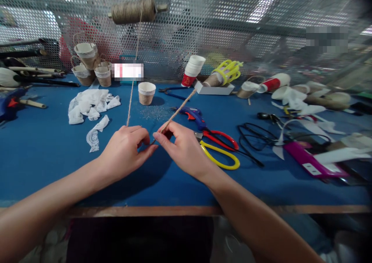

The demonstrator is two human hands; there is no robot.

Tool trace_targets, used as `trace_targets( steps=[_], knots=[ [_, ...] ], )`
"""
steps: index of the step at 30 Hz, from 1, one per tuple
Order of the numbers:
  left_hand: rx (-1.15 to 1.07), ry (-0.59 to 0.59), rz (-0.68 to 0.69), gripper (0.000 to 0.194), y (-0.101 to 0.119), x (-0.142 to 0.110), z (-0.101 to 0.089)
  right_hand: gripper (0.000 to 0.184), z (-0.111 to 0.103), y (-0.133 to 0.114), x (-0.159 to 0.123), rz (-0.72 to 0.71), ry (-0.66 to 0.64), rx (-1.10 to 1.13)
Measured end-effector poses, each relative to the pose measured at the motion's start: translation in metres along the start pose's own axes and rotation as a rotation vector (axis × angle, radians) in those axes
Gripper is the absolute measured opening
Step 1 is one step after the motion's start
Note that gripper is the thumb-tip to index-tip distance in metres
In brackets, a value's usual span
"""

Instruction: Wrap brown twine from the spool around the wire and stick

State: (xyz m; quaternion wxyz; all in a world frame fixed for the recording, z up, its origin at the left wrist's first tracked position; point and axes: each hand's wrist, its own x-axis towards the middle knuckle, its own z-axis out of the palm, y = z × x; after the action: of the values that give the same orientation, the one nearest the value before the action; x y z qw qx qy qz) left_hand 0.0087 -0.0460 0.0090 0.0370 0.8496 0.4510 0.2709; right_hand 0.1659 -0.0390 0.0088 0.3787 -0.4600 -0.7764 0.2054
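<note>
Jute twine runs down from the spool on the mesh wall into my left hand, whose fingers are curled around it. My right hand pinches a stiff, straight length that looks like twine-wrapped wire, pointing up and right. A short dark thin end shows between my two sets of fingertips, which nearly meet above the table. Beyond them stands a small twine-covered cup with a white rim. Behind my right hand lie a blue glue gun and scissors with red and yellow handles.
White lace lies left on the blue table. Small handled baskets are stacked behind it. Blue-handled pliers, stacked paper cups and a white box stand at the back. Cables and a purple case clutter the right.
</note>
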Motion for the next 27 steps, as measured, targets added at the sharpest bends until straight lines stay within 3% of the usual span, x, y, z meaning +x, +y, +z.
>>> trace_targets(
  steps=[10, 16, 20, 24, 27],
  knots=[
    [-0.036, -0.021, -0.003, 0.016, -0.0017, 0.0014, 0.0059, 0.011, 0.0042, 0.001, -0.0012, -0.023, -0.046, -0.033],
    [-0.179, -0.072, -0.056, 0.019, -0.001, 0.0027, 0.0029, 0.012, 0.0036, -0.0004, -0.0022, -0.046, -0.081, 0.005],
    [-0.551, -0.091, -0.177, 0.017, -0.005, 0.0055, 0.0004, 0.017, -0.002, -0.0005, -0.0006, -0.018, -0.08, 0.162],
    [-1.028, 0.044, -0.315, 0.012, -0.0093, 0.0075, 0.0015, 0.019, -0.0039, -0.0018, -0.0007, 0.034, -0.065, 0.323],
    [-1.222, 0.091, -0.408, 0.009, -0.006, 0.0072, 0.0007, 0.013, 0.0, -0.0067, -0.0036, 0.026, -0.025, 0.354]
  ],
)
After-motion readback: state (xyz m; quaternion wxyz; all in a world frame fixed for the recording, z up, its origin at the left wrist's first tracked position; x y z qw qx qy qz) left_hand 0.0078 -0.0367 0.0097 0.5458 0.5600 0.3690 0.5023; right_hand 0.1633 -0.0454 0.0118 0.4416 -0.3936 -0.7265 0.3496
